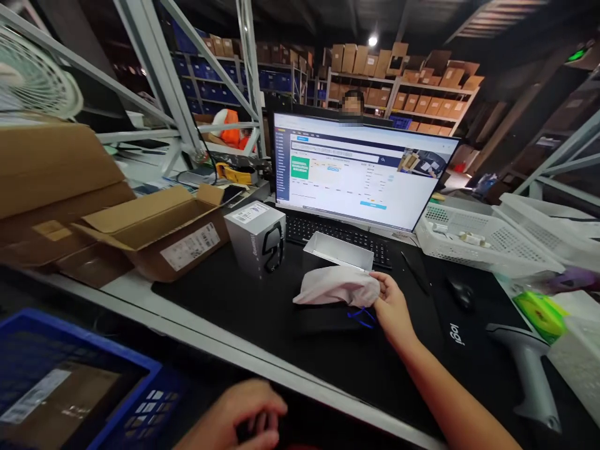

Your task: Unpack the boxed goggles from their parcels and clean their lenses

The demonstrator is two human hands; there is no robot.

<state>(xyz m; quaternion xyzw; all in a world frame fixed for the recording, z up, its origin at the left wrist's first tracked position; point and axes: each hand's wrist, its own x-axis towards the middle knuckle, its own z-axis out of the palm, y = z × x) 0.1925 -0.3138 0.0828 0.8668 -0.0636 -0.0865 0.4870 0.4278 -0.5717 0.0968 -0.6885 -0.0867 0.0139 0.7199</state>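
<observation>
My right hand [392, 306] pinches the right end of a white cloth pouch [335, 286] between thumb and fingers, above the black desk mat. A blue drawstring [362, 316] hangs from the pouch near my fingers. Just behind it is an open, shallow grey-white box [337, 252]. To the left of that stands an upright silver box [255, 240] with a black picture on one side and a label on top. My left hand [239, 412] hovers below the desk's front edge, fingers loosely bent and apart from the thumb, with nothing visible in it.
At the left are an open cardboard carton [164, 240] and a blue crate [79, 331] holding a package. A monitor [347, 175] stands behind a keyboard [300, 229]. On the right lie a mouse [460, 292], a barcode scanner [529, 375], a pen [415, 273] and white baskets [487, 250].
</observation>
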